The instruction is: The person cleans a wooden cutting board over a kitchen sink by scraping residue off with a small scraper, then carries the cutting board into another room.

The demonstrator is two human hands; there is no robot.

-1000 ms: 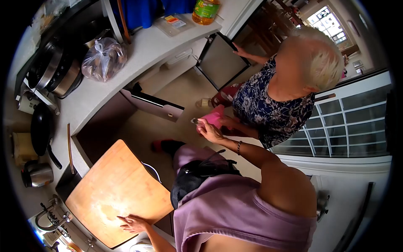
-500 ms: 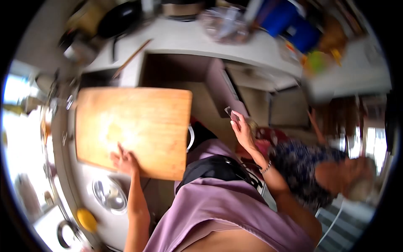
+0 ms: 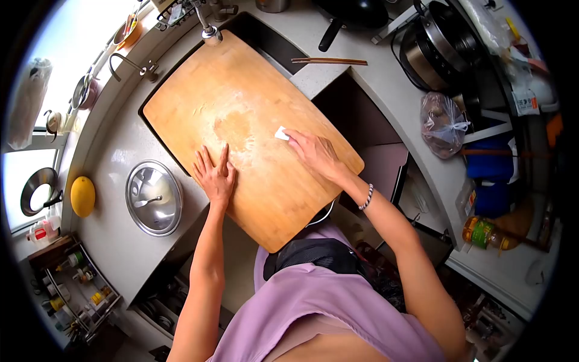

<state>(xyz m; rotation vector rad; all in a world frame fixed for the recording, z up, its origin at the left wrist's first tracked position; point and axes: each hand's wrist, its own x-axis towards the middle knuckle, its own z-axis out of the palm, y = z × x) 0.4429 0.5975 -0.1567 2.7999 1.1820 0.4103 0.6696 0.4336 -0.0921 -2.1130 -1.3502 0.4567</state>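
A large wooden board (image 3: pixel 289 199) lies over the sink, with a pale floury patch (image 3: pixel 232 130) near its middle. My left hand (image 3: pixel 215 179) rests flat on it, fingers spread, just below the patch. On the right side of the board, my right hand (image 3: pixel 315 154) pinches a small flat white piece (image 3: pixel 281 133) by one end. That piece touches or nearly touches the wood; its exact kind does not show. Left of the board stands a shiny metal bowl (image 3: pixel 175 211) with a spoon-like utensil (image 3: pixel 148 201) in it.
Behind the board rises a faucet (image 3: pixel 211 33). Chopsticks (image 3: pixel 329 61) lie by a black pan (image 3: pixel 353 12). A yellow melon (image 3: pixel 82 196) sits at left. At right are a tied plastic bag (image 3: pixel 443 123), an oil bottle (image 3: pixel 484 233) and an open cabinet (image 3: pixel 383 163) below the counter.
My view has turned from the side, where another person showed, toward the board. My right hand has moved from beside the board onto it with the small piece. My left hand is flatter.
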